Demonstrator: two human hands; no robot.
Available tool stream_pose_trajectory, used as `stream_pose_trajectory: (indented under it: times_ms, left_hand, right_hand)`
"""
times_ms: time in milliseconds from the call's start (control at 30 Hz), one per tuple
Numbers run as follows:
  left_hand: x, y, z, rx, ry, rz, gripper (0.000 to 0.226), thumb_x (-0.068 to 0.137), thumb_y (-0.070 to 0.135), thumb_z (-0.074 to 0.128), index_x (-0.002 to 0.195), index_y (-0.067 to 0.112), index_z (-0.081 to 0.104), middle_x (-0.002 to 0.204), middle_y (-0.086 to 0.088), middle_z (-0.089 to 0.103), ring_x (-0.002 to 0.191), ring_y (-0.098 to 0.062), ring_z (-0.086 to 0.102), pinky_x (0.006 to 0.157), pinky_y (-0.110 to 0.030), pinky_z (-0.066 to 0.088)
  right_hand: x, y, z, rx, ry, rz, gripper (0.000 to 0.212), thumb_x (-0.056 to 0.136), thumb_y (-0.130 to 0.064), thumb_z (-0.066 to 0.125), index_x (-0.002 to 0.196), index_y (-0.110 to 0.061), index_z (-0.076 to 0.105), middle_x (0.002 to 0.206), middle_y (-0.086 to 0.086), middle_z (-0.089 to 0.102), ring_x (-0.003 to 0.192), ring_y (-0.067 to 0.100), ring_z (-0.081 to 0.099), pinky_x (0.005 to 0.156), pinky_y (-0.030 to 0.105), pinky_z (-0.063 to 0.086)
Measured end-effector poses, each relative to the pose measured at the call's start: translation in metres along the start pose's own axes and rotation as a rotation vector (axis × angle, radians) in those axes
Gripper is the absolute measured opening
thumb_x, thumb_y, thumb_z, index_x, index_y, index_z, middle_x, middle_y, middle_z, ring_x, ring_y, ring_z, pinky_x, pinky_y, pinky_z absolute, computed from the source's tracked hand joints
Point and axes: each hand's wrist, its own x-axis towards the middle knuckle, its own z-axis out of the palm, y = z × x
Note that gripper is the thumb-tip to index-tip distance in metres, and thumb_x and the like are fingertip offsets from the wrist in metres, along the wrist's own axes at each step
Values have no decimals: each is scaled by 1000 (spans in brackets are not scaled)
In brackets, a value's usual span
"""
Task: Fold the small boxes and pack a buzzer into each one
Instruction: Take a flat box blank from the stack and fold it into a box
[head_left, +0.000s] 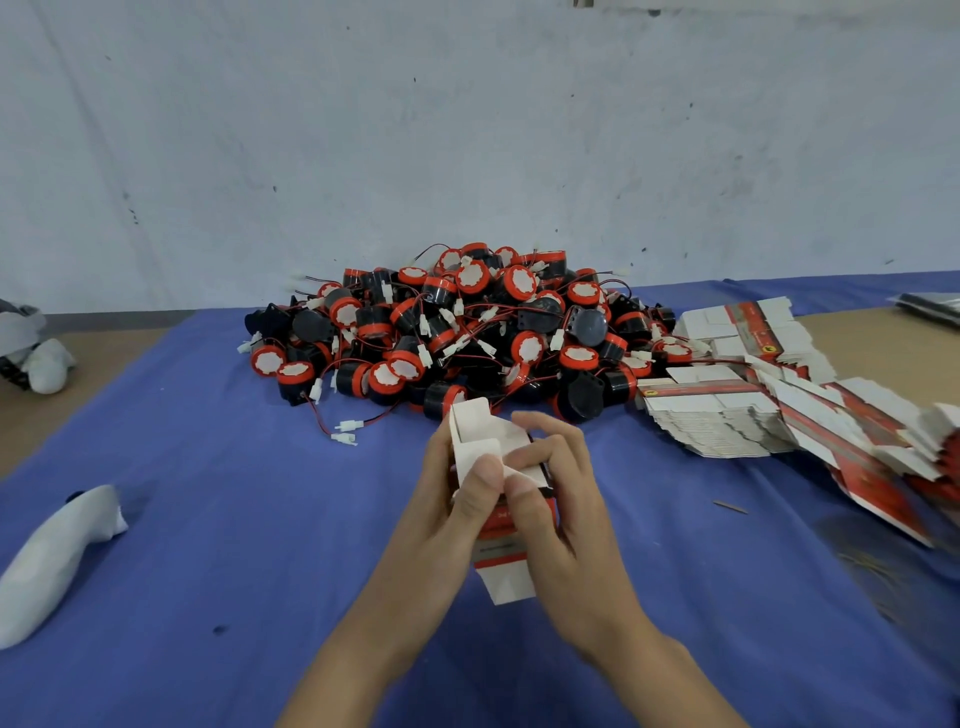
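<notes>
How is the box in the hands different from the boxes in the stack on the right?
The held box is opened into shape, its white flaps raised; the stacked boxes lie flat. The held box is up in the left hand and right hand; the stacked boxes rest on the table. Both show white card with red print.

Table cloth (260, 519) bore: buzzer pile (467, 332) at 12 o'clock; small box (498, 551) at centre, before the pile; flattened box stacks (717, 421) at 2 o'clock, just beside the pile; cloth bundle (52, 561) at 8 o'clock.
</notes>
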Motion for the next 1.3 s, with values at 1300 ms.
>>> stream_pose_trajectory:
  times_ms: [1300]
  left_hand:
    - [10,-7,-4,-166,0,-47,62,89,76,38,134,39,59,138,6,61,131,-15,54,109,-40,37]
  right_hand:
    - [3,7,-8,-165,71,-51,32,80,-28,43,107,-42,52,108,-26,56,101,13,57,75,14,43]
